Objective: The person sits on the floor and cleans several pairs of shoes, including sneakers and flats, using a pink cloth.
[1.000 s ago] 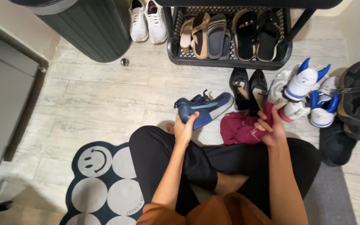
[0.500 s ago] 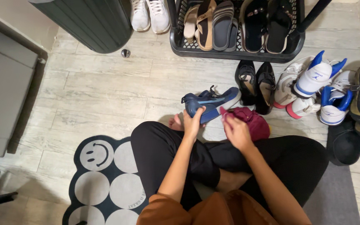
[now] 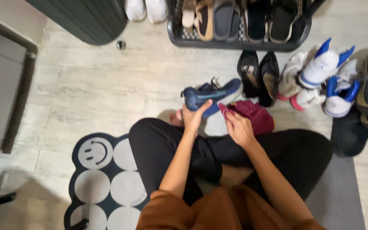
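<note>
Left hand (image 3: 194, 118): fingers curled around the heel end of a navy blue sneaker (image 3: 211, 95), thumb on the side wall; a firm hold, hand closed on the shoe.
Navy blue sneaker: held just above the floor ahead of the crossed legs, lying on its side, toe toward 2 o'clock, laces up; pale sole edge showing along the lower side.
Right hand (image 3: 239, 128): fingers bent and pinched on a maroon cloth (image 3: 256, 117), gripping its near edge; closed on the fabric.
Maroon cloth: bunched on the floor at 3 o'clock of the sneaker, touching its sole, resting against the right knee.
Person: seated cross-legged in black trousers (image 3: 171, 149) and an orange top, bare toes just visible beside the left hand.
Black flat shoes (image 3: 258, 76): 2 side by side at 1 o'clock of the sneaker, just beside its toe.
White and blue high-top sneakers (image 3: 324, 81): heaped at 3 o'clock of the flats, with a white and red one among them.
Black plastic rack (image 3: 235, 40): at 12 o'clock, sandals and slides lined on its bottom shelf.
White sneakers (image 3: 145, 8): 1 pair at 11 o'clock, next to a dark ribbed bin (image 3: 90, 19).
Smiley-face mat (image 3: 103, 170): at 8 o'clock under the left knee, dark with pale circles.
Floor (image 3: 99, 85): pale wood-look planks.
</note>
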